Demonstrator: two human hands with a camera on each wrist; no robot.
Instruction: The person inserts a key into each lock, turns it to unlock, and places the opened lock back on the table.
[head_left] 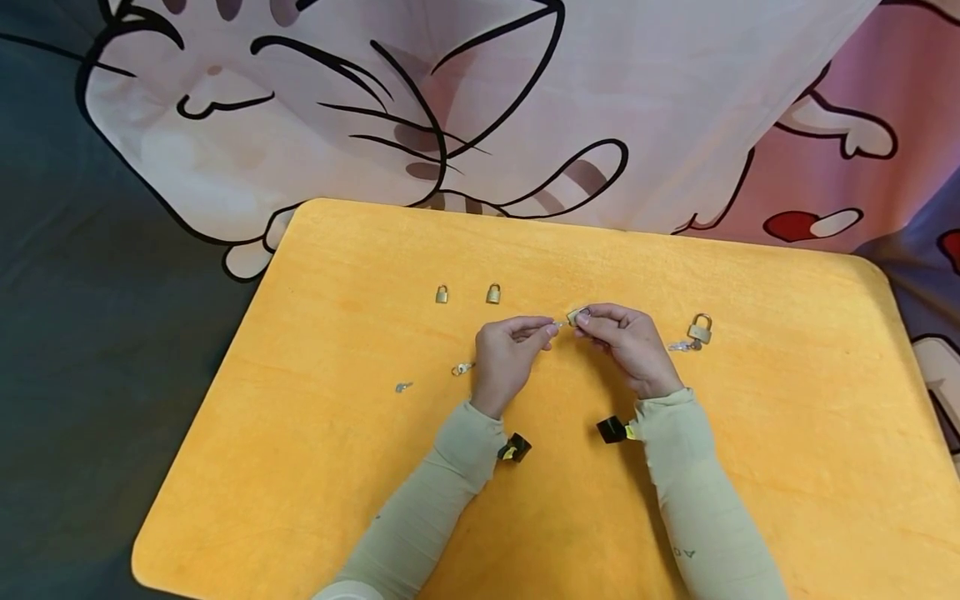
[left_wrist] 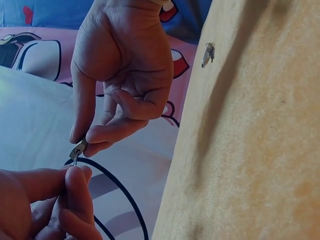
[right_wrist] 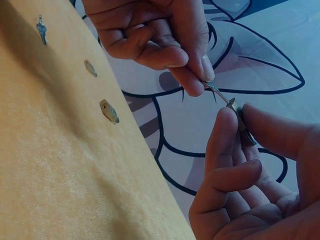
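Between thumb and fingers, my right hand (head_left: 630,346) pinches a small brass padlock (right_wrist: 237,112) just above the table. My left hand (head_left: 504,362) pinches a thin silver key (right_wrist: 220,95) by its head. The key's tip meets the bottom face of the padlock; how deep it sits I cannot tell. In the left wrist view, the padlock (left_wrist: 78,148) and the key shaft (left_wrist: 75,161) line up between both hands. Two other small brass padlocks, one left (head_left: 442,294) and one right (head_left: 492,294), lie beyond my left hand.
Beside my left wrist lies a key on a ring (head_left: 462,368), with another small key (head_left: 403,387) farther left. A larger padlock (head_left: 701,332) with keys (head_left: 680,346) lies right of my right hand. The yellow table (head_left: 300,467) ends at a cat-print curtain (head_left: 660,108).
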